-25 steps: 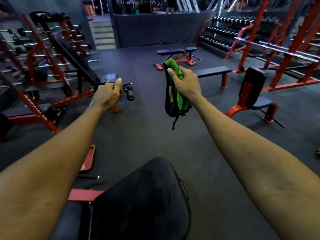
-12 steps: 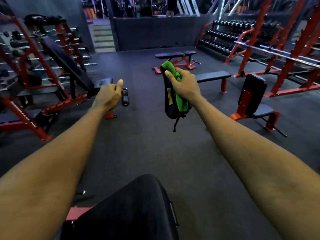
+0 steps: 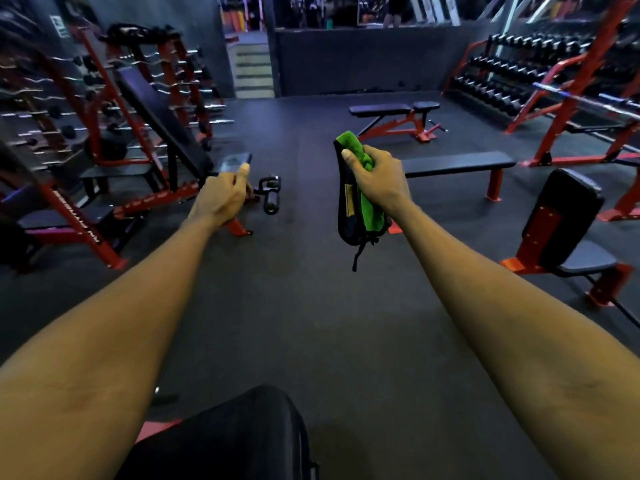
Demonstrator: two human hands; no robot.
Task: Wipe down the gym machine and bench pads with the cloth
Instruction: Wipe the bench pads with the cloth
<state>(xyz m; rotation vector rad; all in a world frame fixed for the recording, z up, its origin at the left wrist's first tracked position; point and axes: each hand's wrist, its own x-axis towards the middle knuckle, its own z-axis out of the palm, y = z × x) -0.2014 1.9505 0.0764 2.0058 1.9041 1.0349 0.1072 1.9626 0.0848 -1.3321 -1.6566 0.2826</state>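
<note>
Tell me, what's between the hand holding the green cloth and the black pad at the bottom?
Only bare dark floor, as the head view shows. The right hand holds the cloth up in the air, apart from the pad.

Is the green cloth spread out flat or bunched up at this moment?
Bunched up: the green cloth is crumpled in the right hand, held against a black pouch-like item.

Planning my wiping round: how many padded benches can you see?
5 clearly: adjustable bench far centre, flat bench mid-right, upright seat right, incline bench left, pad directly below. Left racks may hide more.
</note>
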